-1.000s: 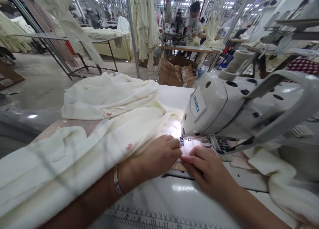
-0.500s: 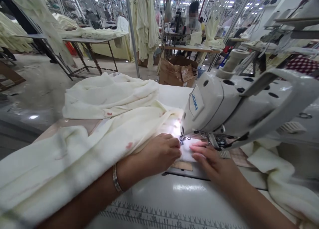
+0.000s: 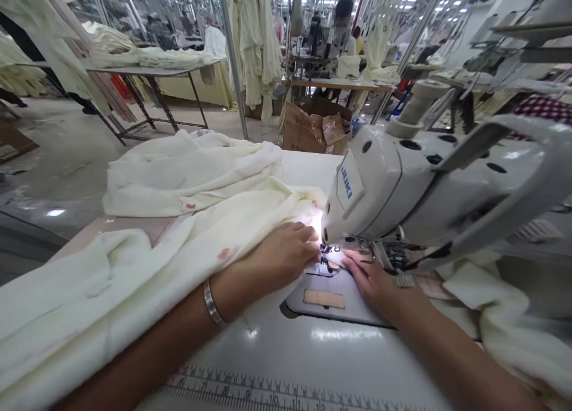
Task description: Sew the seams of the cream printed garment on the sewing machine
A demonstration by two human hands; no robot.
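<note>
A cream fleece cloth with small reddish prints (image 3: pixel 192 262) runs from the left up to the white sewing machine (image 3: pixel 384 184). Its lit edge lies by the presser foot (image 3: pixel 325 255). Just left of the foot, my left hand (image 3: pixel 286 253) is closed on the cloth, its fingertips partly hidden; a silver bracelet circles the wrist. On the foot's right side, my right hand (image 3: pixel 369 274) has its fingers stretched out, tips touching a small bit of cloth. The metal bed with a tan patch (image 3: pixel 324 298) shows between my hands.
Another cream cloth pile (image 3: pixel 192 173) lies behind the worked cloth. More cloth (image 3: pixel 496 292) hangs at the right. A ruler strip (image 3: pixel 250 393) marks the table's front. Beyond stand a cardboard box (image 3: pixel 308 131), a metal pole (image 3: pixel 233 59) and a person (image 3: pixel 342 39) at another machine.
The cloth near the foot has shifted away from me, uncovering more of the metal bed. My left hand has moved slightly up and left; the fingers of my right hand are closer together.
</note>
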